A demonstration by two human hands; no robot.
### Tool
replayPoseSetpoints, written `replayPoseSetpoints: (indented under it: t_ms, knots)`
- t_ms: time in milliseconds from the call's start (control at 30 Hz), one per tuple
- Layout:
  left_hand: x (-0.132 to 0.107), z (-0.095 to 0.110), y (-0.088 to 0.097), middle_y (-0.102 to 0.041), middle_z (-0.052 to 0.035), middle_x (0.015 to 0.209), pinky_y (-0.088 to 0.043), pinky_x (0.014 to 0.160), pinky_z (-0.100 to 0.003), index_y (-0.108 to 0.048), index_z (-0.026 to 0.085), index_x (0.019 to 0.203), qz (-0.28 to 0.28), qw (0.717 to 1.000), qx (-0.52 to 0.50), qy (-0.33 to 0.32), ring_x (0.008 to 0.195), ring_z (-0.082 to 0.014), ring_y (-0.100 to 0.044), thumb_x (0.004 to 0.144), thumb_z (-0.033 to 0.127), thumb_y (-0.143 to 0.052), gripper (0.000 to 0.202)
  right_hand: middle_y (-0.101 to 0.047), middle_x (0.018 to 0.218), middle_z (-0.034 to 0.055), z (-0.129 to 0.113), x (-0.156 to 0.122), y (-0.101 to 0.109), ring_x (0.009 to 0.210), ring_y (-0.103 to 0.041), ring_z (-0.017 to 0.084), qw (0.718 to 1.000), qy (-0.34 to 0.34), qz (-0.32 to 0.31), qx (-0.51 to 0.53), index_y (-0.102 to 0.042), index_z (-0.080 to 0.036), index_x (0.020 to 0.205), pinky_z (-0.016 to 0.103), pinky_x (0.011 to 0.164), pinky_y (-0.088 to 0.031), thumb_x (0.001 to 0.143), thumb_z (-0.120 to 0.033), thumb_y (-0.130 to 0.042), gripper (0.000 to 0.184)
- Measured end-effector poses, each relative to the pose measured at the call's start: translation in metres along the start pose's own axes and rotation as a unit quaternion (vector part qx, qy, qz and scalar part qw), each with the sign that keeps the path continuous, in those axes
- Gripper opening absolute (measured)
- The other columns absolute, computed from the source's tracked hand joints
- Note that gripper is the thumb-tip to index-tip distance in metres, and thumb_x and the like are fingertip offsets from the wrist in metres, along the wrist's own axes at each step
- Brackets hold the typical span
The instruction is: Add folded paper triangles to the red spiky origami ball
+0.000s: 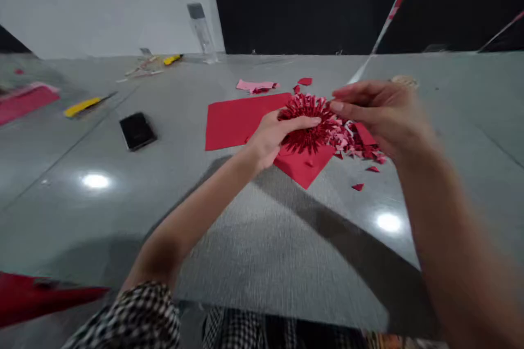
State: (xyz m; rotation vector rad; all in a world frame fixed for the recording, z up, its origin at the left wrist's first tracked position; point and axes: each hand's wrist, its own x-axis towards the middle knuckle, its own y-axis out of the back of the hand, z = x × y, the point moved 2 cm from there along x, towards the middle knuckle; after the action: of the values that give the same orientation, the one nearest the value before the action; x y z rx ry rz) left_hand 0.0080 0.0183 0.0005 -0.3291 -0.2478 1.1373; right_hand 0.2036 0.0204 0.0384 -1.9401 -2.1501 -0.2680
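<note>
My left hand (268, 139) grips a fringed red paper flower (305, 139), its thumb lying across the spiky strips. At the flower's right edge, the thumb and fingers of my right hand (374, 112) are pinched together. What is between those fingertips, perhaps a strip tip, is too small to make out. Under the flower, a sheet of red paper (229, 122) lies flat on the table, and the pointed corner of red paper (305, 172) shows nearer to me. Beside my right hand is a heap of pink and red paper scraps (346, 139).
On the grey table (229, 240) lie a black phone-like object (137, 131), a yellow cutter (84, 107) and another yellow tool (172, 59). A clear bottle (202, 35) stands at the back. Pink paper (27, 101) lies far left; a coil of twine (405, 82) is back right.
</note>
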Motion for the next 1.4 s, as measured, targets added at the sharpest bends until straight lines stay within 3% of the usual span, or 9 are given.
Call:
replayPoseSetpoints:
  t_ms: [233, 367, 533, 700, 867, 1000, 1133, 1300, 1400]
  knots:
    - [-0.001, 0.003, -0.003, -0.082, -0.0103, 0.107, -0.056, 0.106, -0.046, -0.078, 0.018, 0.099, 0.016, 1.0, 0.009, 0.007, 0.107, -0.0302, -0.076, 0.069, 0.038, -0.095, 0.04, -0.072, 0.071, -0.0022, 0.001, 0.001, -0.002, 0.062, -0.06, 0.007, 0.997, 0.018, 0.035, -0.061, -0.08, -0.021, 0.076, 0.018, 0.054, -0.049, 0.064, -0.043, -0.099, 0.032]
    - [0.001, 0.002, -0.003, -0.082, -0.0084, 0.103, -0.056, 0.107, -0.045, -0.078, 0.018, 0.094, 0.025, 1.0, 0.013, -0.005, 0.106, -0.0287, -0.076, 0.068, 0.036, -0.094, 0.035, -0.073, 0.071, -0.002, 0.002, 0.004, -0.003, 0.065, -0.065, 0.008, 0.998, 0.009, 0.048, -0.028, -0.076, -0.02, 0.075, 0.02, 0.063, -0.057, 0.061, -0.044, -0.1, 0.037]
    - [0.002, -0.001, 0.001, -0.083, -0.0074, 0.101, -0.055, 0.109, -0.045, -0.08, 0.018, 0.093, 0.02, 0.999, 0.012, -0.03, 0.106, -0.0283, -0.076, 0.071, 0.033, -0.091, 0.03, -0.074, 0.072, -0.0018, 0.005, 0.004, -0.002, 0.064, -0.067, 0.007, 0.998, 0.019, 0.054, -0.016, -0.075, -0.019, 0.079, 0.02, 0.065, -0.059, 0.066, -0.035, -0.099, 0.031]
    - [0.003, -0.005, -0.002, -0.082, -0.0053, 0.096, -0.054, 0.113, -0.046, -0.079, 0.018, 0.091, 0.02, 0.999, 0.018, -0.043, 0.113, -0.0296, -0.076, 0.071, 0.029, -0.089, 0.025, -0.074, 0.072, -0.0012, 0.008, 0.006, 0.003, 0.065, -0.068, 0.008, 0.996, 0.038, 0.049, -0.062, -0.074, -0.017, 0.079, 0.024, 0.069, -0.06, 0.066, -0.042, -0.098, 0.037]
    - [0.005, -0.011, -0.009, -0.081, -0.005, 0.092, -0.055, 0.112, -0.047, -0.076, 0.017, 0.086, 0.019, 0.999, 0.012, -0.038, 0.115, -0.0307, -0.075, 0.07, 0.026, -0.087, 0.021, -0.069, 0.066, -0.0028, 0.006, 0.004, 0.003, 0.061, -0.057, 0.004, 0.988, 0.055, 0.057, -0.134, -0.076, -0.014, 0.074, 0.022, 0.065, -0.046, 0.083, -0.021, -0.088, 0.016]
    - [0.005, -0.012, -0.012, -0.081, -0.0067, 0.095, -0.055, 0.111, -0.046, -0.076, 0.017, 0.088, 0.003, 0.999, 0.015, -0.029, 0.115, -0.0315, -0.075, 0.069, 0.025, -0.089, 0.024, -0.063, 0.061, -0.0033, 0.005, 0.002, 0.004, 0.059, -0.049, 0.005, 0.987, 0.009, 0.04, -0.156, -0.076, -0.014, 0.071, 0.024, 0.062, -0.04, 0.087, -0.009, -0.08, 0.017]
    - [0.001, -0.01, -0.013, -0.081, -0.007, 0.097, -0.055, 0.109, -0.043, -0.077, 0.017, 0.089, 0.011, 1.0, 0.018, -0.018, 0.113, -0.0292, -0.075, 0.07, 0.026, -0.089, 0.023, -0.061, 0.063, -0.0046, 0.007, 0.002, 0.008, 0.061, -0.047, 0.004, 0.98, 0.014, -0.017, -0.199, -0.076, -0.014, 0.074, 0.025, 0.065, -0.039, 0.09, -0.009, -0.077, 0.017]
    - [-0.001, -0.011, -0.015, -0.08, -0.0087, 0.098, -0.058, 0.101, -0.035, -0.08, 0.017, 0.091, -0.006, 0.999, 0.015, -0.043, 0.101, -0.0239, -0.075, 0.08, 0.035, -0.085, 0.022, -0.062, 0.068, -0.005, 0.01, 0.003, 0.011, 0.065, -0.049, 0.004, 0.974, 0.024, -0.027, -0.224, -0.075, -0.013, 0.077, 0.027, 0.075, -0.046, 0.091, -0.004, -0.074, 0.017]
    - [0.0, -0.012, -0.014, -0.08, -0.0066, 0.092, -0.057, 0.1, -0.035, -0.079, 0.016, 0.089, -0.002, 0.999, 0.015, -0.039, 0.098, -0.023, -0.075, 0.08, 0.03, -0.084, 0.017, -0.064, 0.069, -0.004, 0.009, 0.003, 0.008, 0.065, -0.054, 0.005, 0.976, 0.019, -0.042, -0.211, -0.074, -0.012, 0.08, 0.028, 0.075, -0.049, 0.091, -0.008, -0.076, 0.012]
